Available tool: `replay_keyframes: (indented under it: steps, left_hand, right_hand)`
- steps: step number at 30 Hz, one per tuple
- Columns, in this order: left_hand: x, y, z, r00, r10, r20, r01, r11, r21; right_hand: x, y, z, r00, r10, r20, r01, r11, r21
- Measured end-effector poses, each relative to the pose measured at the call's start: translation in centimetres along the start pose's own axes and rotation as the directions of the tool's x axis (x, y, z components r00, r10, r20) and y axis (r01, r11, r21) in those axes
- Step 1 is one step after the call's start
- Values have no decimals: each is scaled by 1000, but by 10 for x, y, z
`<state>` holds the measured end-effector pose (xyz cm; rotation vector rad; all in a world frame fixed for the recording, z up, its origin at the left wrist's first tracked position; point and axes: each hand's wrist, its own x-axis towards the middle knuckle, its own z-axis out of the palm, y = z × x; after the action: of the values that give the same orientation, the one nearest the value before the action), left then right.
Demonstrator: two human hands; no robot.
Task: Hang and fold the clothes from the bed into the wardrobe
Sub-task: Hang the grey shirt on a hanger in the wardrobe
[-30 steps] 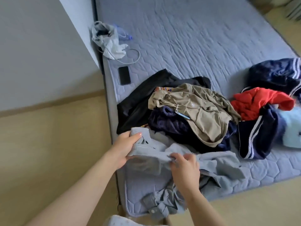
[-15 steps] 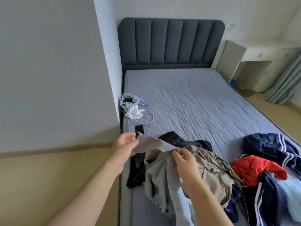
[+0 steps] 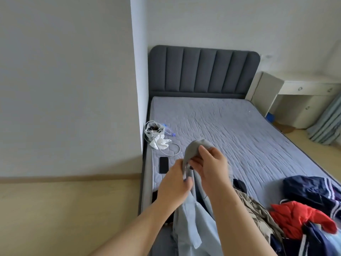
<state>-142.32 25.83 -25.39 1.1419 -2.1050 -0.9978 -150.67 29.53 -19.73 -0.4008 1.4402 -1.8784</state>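
A light grey-blue shirt (image 3: 190, 215) hangs lifted above the foot of the bed (image 3: 230, 130). My left hand (image 3: 173, 185) pinches its upper edge, and my right hand (image 3: 212, 167) grips the bunched top of the shirt close beside it. The rest of the shirt trails down between my forearms. A clothes pile lies at the lower right of the mattress: a khaki garment (image 3: 256, 213), a red garment (image 3: 299, 217), navy garments with white stripes (image 3: 311, 189) and a black garment (image 3: 239, 183), partly hidden behind my right arm.
A black phone (image 3: 163, 165) lies near the left mattress edge, with a white bag and cable (image 3: 156, 135) behind it. A white wall panel (image 3: 64, 89) stands at left, a dark headboard (image 3: 203, 71) at the back, and a white desk (image 3: 304, 97) and curtain (image 3: 328, 124) at right.
The shirt went from lying on the bed to being held up in the air. My hands have come close together at its top, and the view has tilted up toward the headboard.
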Motion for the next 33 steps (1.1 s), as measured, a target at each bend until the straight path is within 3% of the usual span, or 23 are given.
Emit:
replay_keyframes:
  steps: [4,8,11,14,17,19,22,26,30,33]
  left_hand:
    - [10,-18,-5,982,-186,-28,184,982,-49]
    - [31,1,-32,968,-198,-153,159,959,-233]
    - [44,37,-64,952,-140,-271,37,934,-355]
    - [38,76,-104,906,15,-422,-201,894,-400]
    - [20,102,-138,790,244,-562,-472,828,-304]
    - [15,98,-145,766,313,-562,-501,838,-216]
    - [14,67,-134,864,242,-442,-317,943,-104]
    - [3,1,-102,974,32,-226,-21,998,52]
    - [-17,-54,-82,987,-130,-98,153,946,286]
    - [-30,-73,-82,975,-215,-64,224,938,266]
  right_hand:
    - [-4,-21,-3,996,-85,-10,86,989,118]
    - [-11,-44,-2,986,-164,-3,163,978,134]
    - [-17,-63,2,972,-233,-29,235,965,115]
    - [-25,-85,10,949,-316,-12,315,941,122]
    - [-34,-102,16,903,-430,7,422,888,182]
    - [-37,-107,15,873,-488,3,478,855,201]
    - [-35,-91,10,901,-432,-32,433,896,97]
    - [-30,-34,-5,986,-48,-160,54,998,28]
    - [-31,13,-17,963,173,-208,-161,984,70]
    - [-34,33,-20,956,196,-219,-202,979,-4]
